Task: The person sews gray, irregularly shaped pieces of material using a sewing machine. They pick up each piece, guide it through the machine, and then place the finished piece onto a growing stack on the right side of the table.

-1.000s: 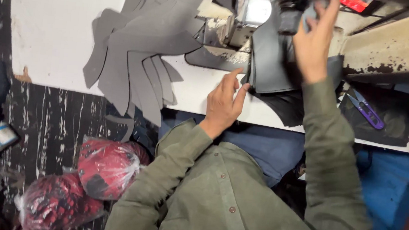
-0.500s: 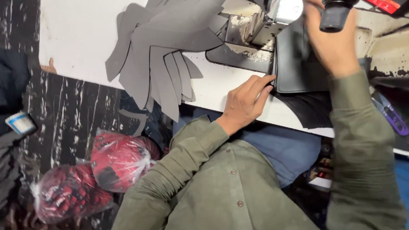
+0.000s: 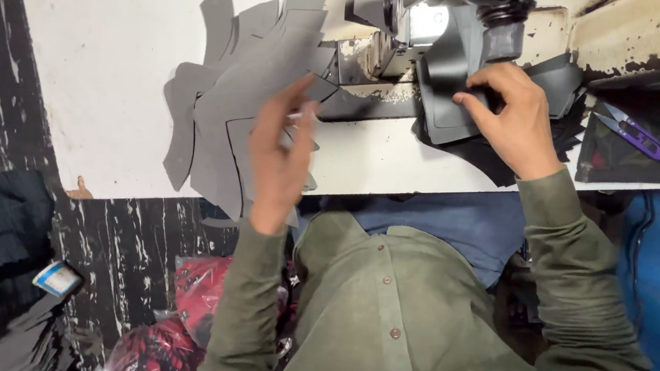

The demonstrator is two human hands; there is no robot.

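White tabletop point(image 3: 118, 56): my left hand point(image 3: 278, 157), fingers loosely apart, is hovering over grey pieces point(image 3: 229, 113) fanned leftward; right hand point(image 3: 511, 118) is pinching a dark panel point(image 3: 445, 100).

The sewing machine point(image 3: 440, 20) at twelve o'clock is cut off by the top edge, and its needle area is hidden behind the dark piece point(image 3: 453, 93) under the right hand point(image 3: 511, 118). The left hand point(image 3: 281, 157) is motion-blurred, so whether its fingers pinch a grey cut piece point(image 3: 225, 113) cannot be told. At seven o'clock, red bags point(image 3: 165, 338) run past the bottom edge.
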